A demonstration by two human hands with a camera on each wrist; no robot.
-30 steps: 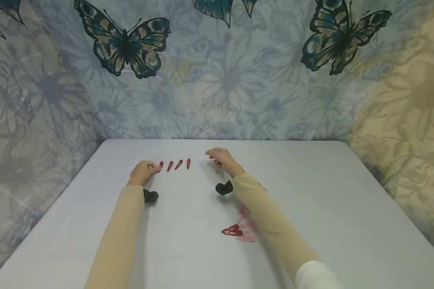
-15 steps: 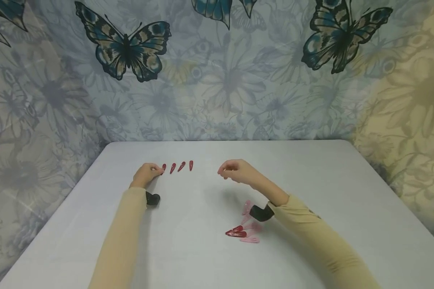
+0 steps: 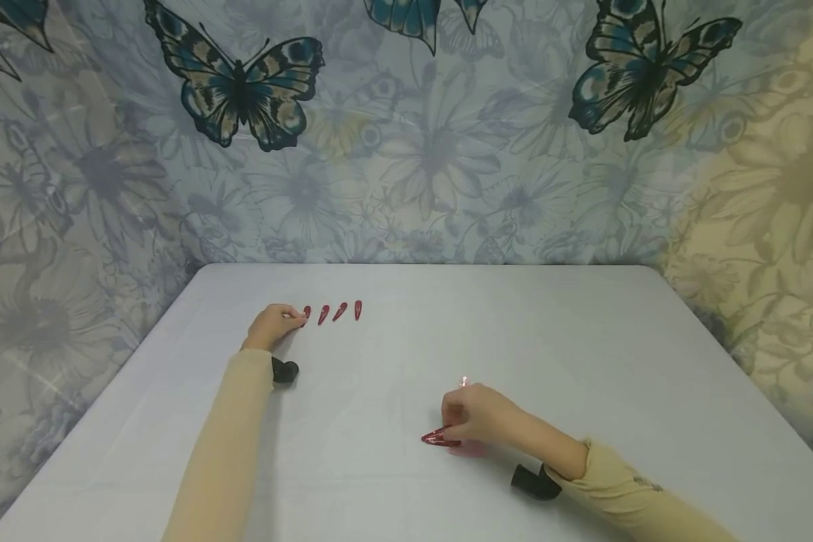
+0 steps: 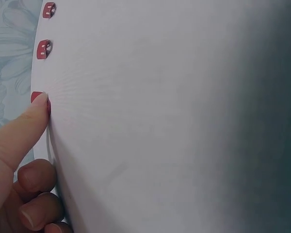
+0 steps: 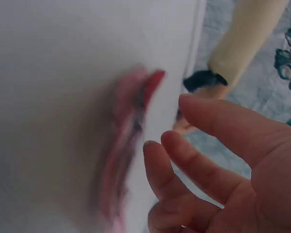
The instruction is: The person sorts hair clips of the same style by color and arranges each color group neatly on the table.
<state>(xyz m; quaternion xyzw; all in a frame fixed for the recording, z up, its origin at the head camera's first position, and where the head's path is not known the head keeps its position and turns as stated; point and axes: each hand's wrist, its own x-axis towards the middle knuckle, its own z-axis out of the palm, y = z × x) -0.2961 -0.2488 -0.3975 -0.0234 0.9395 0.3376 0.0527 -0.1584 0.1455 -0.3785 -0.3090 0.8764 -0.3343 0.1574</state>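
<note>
- Nearest, the smooth black wrist-worn piece [image 3: 537, 482] hangs low beside the right cuff [image 3: 586, 470]; if that arm dips, it could brush the white table [image 3: 352, 482].
- The pale pink clips [image 3: 470, 449] lie mostly hidden beneath the right hand [image 3: 484, 414], bunched against shiny red teardrop-shaped clips [image 3: 436, 437]; because they overlap, lifting one would likely drag or flip its neighbours.
- The right hand curves loosely over that bunch, thumb and fingers parted, gripping nothing visible; with its own fingers blocking sight, a pinch could catch two clips at once.
- Farther off, the left hand [image 3: 269, 324] seems to pinch the leftmost red clip [image 3: 307, 311] of the row, partly covered by its thumb; uneven pressure could twist it.
- Beside it, apart from one another, three more red clips [image 3: 340, 312] lie at differing slants; a stray knuckle could skew their spacing or push them towards the table's far edge.
</note>
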